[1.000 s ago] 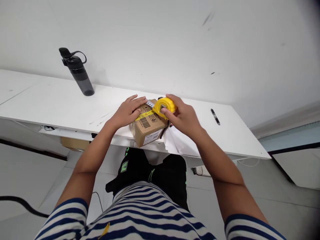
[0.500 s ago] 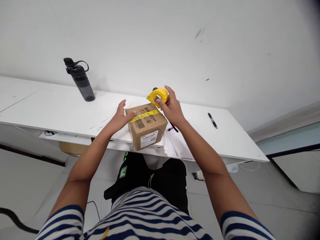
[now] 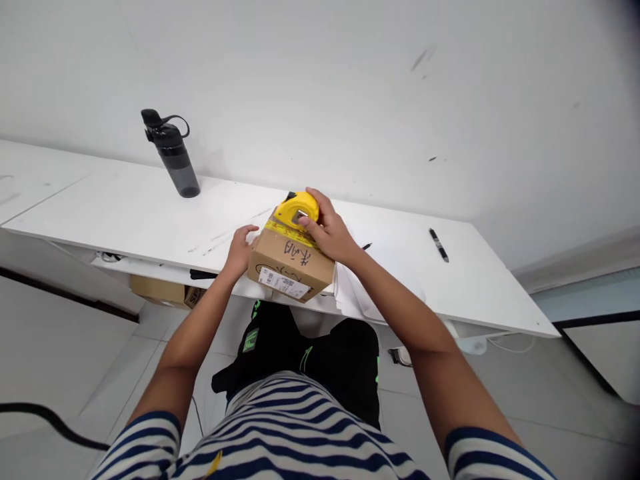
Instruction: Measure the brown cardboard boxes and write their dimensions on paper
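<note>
A small brown cardboard box (image 3: 290, 265) with handwriting and a white label sits tipped at the front edge of the white desk (image 3: 125, 213). My left hand (image 3: 240, 248) grips its left side, fingers curled round the edge. My right hand (image 3: 327, 230) is closed on a yellow tape measure (image 3: 296, 209) held against the box's far top edge. A short stretch of yellow tape lies along that edge.
A dark water bottle (image 3: 173, 153) stands at the back left of the desk. A black marker (image 3: 439, 244) lies to the right. White paper (image 3: 370, 280) lies under and right of the box. Another cardboard box (image 3: 160, 291) sits below the desk.
The box has been turned over onto another face, so the handwritten side and label now face me. The tape measure moved from its right rear corner to its far top edge.
</note>
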Tool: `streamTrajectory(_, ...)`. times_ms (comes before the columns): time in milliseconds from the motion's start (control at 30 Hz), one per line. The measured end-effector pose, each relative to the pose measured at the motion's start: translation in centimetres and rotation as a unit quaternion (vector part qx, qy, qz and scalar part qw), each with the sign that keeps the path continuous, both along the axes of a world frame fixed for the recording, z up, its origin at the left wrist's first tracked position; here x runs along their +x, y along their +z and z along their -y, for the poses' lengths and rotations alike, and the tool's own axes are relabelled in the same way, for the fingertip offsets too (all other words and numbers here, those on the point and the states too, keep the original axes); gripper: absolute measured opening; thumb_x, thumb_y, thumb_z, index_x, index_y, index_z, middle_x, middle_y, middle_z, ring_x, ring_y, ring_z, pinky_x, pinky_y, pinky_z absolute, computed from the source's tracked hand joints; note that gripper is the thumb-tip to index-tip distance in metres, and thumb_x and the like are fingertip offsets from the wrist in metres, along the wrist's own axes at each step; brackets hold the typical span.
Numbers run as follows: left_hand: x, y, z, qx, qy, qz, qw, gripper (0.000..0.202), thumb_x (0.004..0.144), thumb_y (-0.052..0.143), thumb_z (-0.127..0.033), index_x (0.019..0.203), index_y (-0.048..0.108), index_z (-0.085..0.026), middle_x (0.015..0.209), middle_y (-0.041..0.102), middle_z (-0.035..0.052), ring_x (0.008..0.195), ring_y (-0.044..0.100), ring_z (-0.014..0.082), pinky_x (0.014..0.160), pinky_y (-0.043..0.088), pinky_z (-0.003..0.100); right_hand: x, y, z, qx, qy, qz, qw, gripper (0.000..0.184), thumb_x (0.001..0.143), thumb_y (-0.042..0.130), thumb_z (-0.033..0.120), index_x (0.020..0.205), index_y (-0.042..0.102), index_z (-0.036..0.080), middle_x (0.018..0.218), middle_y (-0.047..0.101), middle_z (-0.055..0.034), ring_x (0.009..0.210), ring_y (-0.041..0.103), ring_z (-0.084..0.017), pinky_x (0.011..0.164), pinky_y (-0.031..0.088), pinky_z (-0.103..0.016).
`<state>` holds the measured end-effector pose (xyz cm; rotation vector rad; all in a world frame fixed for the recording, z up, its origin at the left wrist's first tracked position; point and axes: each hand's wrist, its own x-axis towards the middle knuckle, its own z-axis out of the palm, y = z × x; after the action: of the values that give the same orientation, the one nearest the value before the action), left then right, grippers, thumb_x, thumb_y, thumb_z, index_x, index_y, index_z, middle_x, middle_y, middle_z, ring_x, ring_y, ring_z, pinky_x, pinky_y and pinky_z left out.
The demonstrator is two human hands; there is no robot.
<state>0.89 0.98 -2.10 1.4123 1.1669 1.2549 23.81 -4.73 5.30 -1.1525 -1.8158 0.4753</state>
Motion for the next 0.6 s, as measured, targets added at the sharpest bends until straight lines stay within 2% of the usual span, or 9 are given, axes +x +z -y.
streamTrajectory(67, -0.8, 0.9, 0.3, 0.000, -0.008, 0.008, 1.000, 0.044, 0.079, 0.071, -0.056, 0.102, 0.069, -0.018, 0.117, 0.071, 0.0115, 0.117, 0.062, 0.0290, 0.101, 0.051, 0.044, -0.6, 0.5, -0.4, -0.008, 0.016, 0.057, 0.998, 0.077, 0.093, 0.047, 0.068, 0.155, 0.035, 0.025, 0.157, 0.046, -0.0123, 0.135, 0.052, -0.032, 0.114, 0.043, -0.054)
streamTrajectory(167, -2.3, 2.7, 2.0, -0.006, -0.115, 0.057, 0.992, 0.061, 0.092, 0.050, -0.066, 0.130, 0.064, -0.022, 0.145, 0.060, 0.0116, 0.137, 0.053, 0.0311, 0.114, 0.043, 0.048, -1.2, 1.2, -1.1, -0.017, 0.046, 0.100, 0.994, 0.075, 0.094, 0.045, 0.067, 0.155, 0.036, 0.025, 0.156, 0.047, -0.0130, 0.135, 0.052, -0.034, 0.113, 0.042, -0.057)
streamTrajectory(233, -2.5, 3.5, 3.6, 0.003, -0.189, 0.057, 0.980, 0.072, 0.090, 0.053, -0.067, 0.150, 0.047, -0.027, 0.162, 0.042, 0.0091, 0.150, 0.039, 0.0326, 0.122, 0.034, 0.049, -1.5, 1.6, -1.4, -0.012, 0.063, 0.107, 0.992, 0.074, 0.094, 0.045, 0.066, 0.155, 0.036, 0.025, 0.155, 0.048, -0.0132, 0.133, 0.053, -0.033, 0.112, 0.043, -0.057)
streamTrajectory(300, -2.0, 3.8, 5.0, 0.004, -0.220, 0.047, 0.974, 0.089, 0.086, 0.064, -0.062, 0.160, 0.027, -0.031, 0.169, 0.029, 0.0083, 0.154, 0.031, 0.0349, 0.125, 0.029, 0.052, -1.9, 2.0, -1.5, -0.005, 0.080, 0.117, 0.990, 0.072, 0.095, 0.046, 0.065, 0.155, 0.036, 0.025, 0.154, 0.049, -0.0135, 0.131, 0.054, -0.033, 0.111, 0.043, -0.057)
streamTrajectory(367, -1.0, 3.7, 5.9, 0.009, -0.208, 0.043, 0.977, 0.099, 0.084, 0.070, -0.056, 0.163, 0.016, -0.032, 0.168, 0.028, 0.0102, 0.153, 0.032, 0.0365, 0.124, 0.030, 0.055, -2.6, 2.4, -1.3, -0.002, 0.092, 0.145, 0.985, 0.069, 0.096, 0.045, 0.062, 0.154, 0.036, 0.026, 0.153, 0.051, -0.0134, 0.130, 0.055, -0.033, 0.110, 0.044, -0.056)
streamTrajectory(433, 0.1, 3.5, 6.5, 0.021, -0.182, 0.050, 0.982, 0.096, 0.085, 0.068, -0.052, 0.162, 0.015, -0.030, 0.165, 0.034, 0.0120, 0.150, 0.038, 0.0352, 0.122, 0.035, 0.054, -3.2, 2.7, -0.9, -0.007, 0.092, 0.182, 0.979, 0.065, 0.098, 0.044, 0.059, 0.154, 0.035, 0.026, 0.147, 0.055, -0.0134, 0.125, 0.057, -0.033, 0.107, 0.045, -0.055)
streamTrajectory(600, 1.1, 3.1, 7.3, 0.048, -0.090, 0.024, 0.995, 0.069, 0.090, 0.060, -0.042, 0.154, 0.038, -0.027, 0.158, 0.048, 0.0091, 0.144, 0.047, 0.0288, 0.121, 0.039, 0.047, -3.2, 3.7, 0.7, -0.019, 0.072, 0.259, 0.963, 0.060, 0.101, 0.040, 0.053, 0.155, 0.034, 0.028, 0.127, 0.064, -0.0124, 0.106, 0.062, -0.031, 0.094, 0.051, -0.050)
